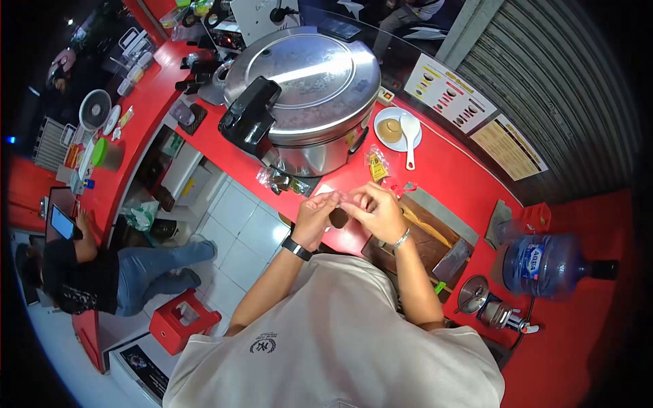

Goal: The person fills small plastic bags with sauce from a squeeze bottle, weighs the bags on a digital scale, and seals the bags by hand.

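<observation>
My left hand (pixel 314 219), with a black watch at its wrist, and my right hand (pixel 375 213), with a bracelet, meet over the front edge of the red counter. Both are closed, fingertips pinched together at the top of a small dark brown packet (pixel 338 218). The packet hangs just below the fingers; its kind is hard to make out. Beyond my right hand lies a yellow-labelled sachet (pixel 377 166). A large metal pot (pixel 306 88) with a lid and black handles stands ahead of my hands.
A white plate (pixel 388 141) carries a brown bowl and a rice paddle (pixel 410 139). To the right are a wooden board (pixel 425 238), a wide blade (pixel 451 260) and a water bottle (pixel 537 265). At left, a person (pixel 129 279) sits near a red stool (pixel 183 321).
</observation>
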A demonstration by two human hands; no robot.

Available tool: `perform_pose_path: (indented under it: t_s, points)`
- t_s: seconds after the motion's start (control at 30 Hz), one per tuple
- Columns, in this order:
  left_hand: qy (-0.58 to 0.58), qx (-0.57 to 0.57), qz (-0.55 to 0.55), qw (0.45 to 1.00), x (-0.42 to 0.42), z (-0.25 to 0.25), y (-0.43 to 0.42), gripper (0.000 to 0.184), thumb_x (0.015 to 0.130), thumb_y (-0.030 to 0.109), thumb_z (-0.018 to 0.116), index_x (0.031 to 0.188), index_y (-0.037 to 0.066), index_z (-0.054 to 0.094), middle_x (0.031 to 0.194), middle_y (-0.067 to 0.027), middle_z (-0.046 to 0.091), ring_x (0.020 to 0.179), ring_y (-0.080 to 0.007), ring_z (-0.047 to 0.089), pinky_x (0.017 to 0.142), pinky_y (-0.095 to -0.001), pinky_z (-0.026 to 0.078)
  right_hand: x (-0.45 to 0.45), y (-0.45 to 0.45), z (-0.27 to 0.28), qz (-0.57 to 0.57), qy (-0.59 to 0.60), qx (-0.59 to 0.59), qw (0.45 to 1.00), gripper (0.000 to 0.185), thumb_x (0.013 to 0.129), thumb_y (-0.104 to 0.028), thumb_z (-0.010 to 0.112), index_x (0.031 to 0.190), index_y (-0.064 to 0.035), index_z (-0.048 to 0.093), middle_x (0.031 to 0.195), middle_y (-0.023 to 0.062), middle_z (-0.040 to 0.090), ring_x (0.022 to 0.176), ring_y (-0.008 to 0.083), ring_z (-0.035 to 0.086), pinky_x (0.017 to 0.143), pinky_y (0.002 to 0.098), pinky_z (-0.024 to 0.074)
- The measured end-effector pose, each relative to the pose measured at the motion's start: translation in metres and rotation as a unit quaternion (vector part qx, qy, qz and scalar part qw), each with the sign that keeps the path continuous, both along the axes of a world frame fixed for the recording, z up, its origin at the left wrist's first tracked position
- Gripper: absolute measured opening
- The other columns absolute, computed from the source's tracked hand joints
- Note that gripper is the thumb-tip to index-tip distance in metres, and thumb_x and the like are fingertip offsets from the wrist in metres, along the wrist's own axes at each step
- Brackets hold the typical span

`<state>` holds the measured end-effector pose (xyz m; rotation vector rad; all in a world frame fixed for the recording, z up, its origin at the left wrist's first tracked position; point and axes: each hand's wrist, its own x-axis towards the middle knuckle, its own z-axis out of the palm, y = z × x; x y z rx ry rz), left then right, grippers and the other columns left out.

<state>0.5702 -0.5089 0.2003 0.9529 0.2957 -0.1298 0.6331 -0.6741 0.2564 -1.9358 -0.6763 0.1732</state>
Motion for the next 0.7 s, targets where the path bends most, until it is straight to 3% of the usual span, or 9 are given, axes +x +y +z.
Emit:
perform_pose_path:
  t_s: [0.03,0.1,0.2,0.3,0.4,0.47,0.7]
  points:
    - [0.029,0.004,0.003,1.000,-0.001,0.000,0.001,0.029,0.097,0.022,0.059,0.114,-0.001,0.061,0.104,-0.0069,0.067,0.093,-0.0145,0.065,0.079,-0.0279,0.053,0.004,0.002,0.001,-0.002,-0.004,0.002,1.000,0.016,0.085,-0.009,0.071,0.097,0.0005,0.066,0.073,0.0002,0.059,0.063,0.0044,0.052,0.058,0.0215,0.0450]
    - [0.008,-0.038,0.010,0.999,-0.003,0.005,0.001,0.027,0.096,0.019,0.061,0.115,-0.001,0.061,0.105,-0.0075,0.067,0.094,-0.0149,0.065,0.082,-0.0288,0.053,0.011,0.008,-0.001,-0.003,0.137,0.015,0.990,0.010,0.087,-0.008,0.069,0.091,0.0005,0.067,0.074,-0.0025,0.061,0.066,0.0041,0.055,0.059,0.0204,0.0446]
    - [-0.015,-0.090,0.034,0.995,-0.009,0.003,0.002,0.029,0.092,0.010,0.066,0.117,-0.001,0.060,0.106,-0.0098,0.068,0.096,-0.0167,0.066,0.088,-0.0310,0.053,0.016,0.018,-0.017,-0.051,0.142,0.090,0.985,0.011,0.088,-0.009,0.069,0.091,0.0008,0.066,0.071,-0.0028,0.060,0.064,0.0036,0.054,0.057,0.0199,0.0430]
    - [0.032,-0.072,0.054,0.995,-0.012,-0.002,0.003,0.027,0.090,0.006,0.066,0.115,-0.004,0.061,0.106,-0.0116,0.068,0.097,-0.0170,0.066,0.088,-0.0310,0.053,0.015,0.015,-0.026,-0.043,0.139,0.051,0.988,0.011,0.090,-0.009,0.067,0.095,0.0010,0.064,0.073,-0.0020,0.061,0.065,0.0031,0.054,0.058,0.0198,0.0433]
    - [0.012,-0.063,0.050,0.997,-0.013,-0.013,0.004,0.026,0.091,0.006,0.066,0.114,-0.004,0.061,0.107,-0.0114,0.068,0.097,-0.0173,0.066,0.089,-0.0320,0.054,0.013,0.015,-0.037,-0.037,0.169,0.063,0.983,0.013,0.091,-0.009,0.066,0.099,0.0008,0.064,0.076,-0.0018,0.063,0.068,0.0031,0.056,0.059,0.0186,0.0437]
    - [-0.001,-0.056,0.034,0.998,-0.015,-0.017,0.007,0.027,0.093,0.008,0.064,0.116,-0.005,0.060,0.110,-0.0122,0.067,0.100,-0.0181,0.065,0.091,-0.0329,0.053,0.010,0.017,-0.037,-0.037,0.238,0.155,0.958,0.018,0.089,-0.012,0.069,0.098,0.0025,0.066,0.076,0.0012,0.065,0.069,0.0055,0.058,0.063,0.0218,0.0468]
    - [0.030,-0.103,0.047,0.993,-0.024,-0.038,0.017,0.031,0.099,0.019,0.055,0.123,-0.001,0.058,0.119,-0.0117,0.064,0.112,-0.0202,0.061,0.099,-0.0363,0.049,0.020,0.011,-0.054,-0.046,0.235,0.102,0.966,0.016,0.089,-0.011,0.068,0.098,0.0034,0.067,0.083,0.0031,0.067,0.072,0.0063,0.061,0.065,0.0213,0.0493]
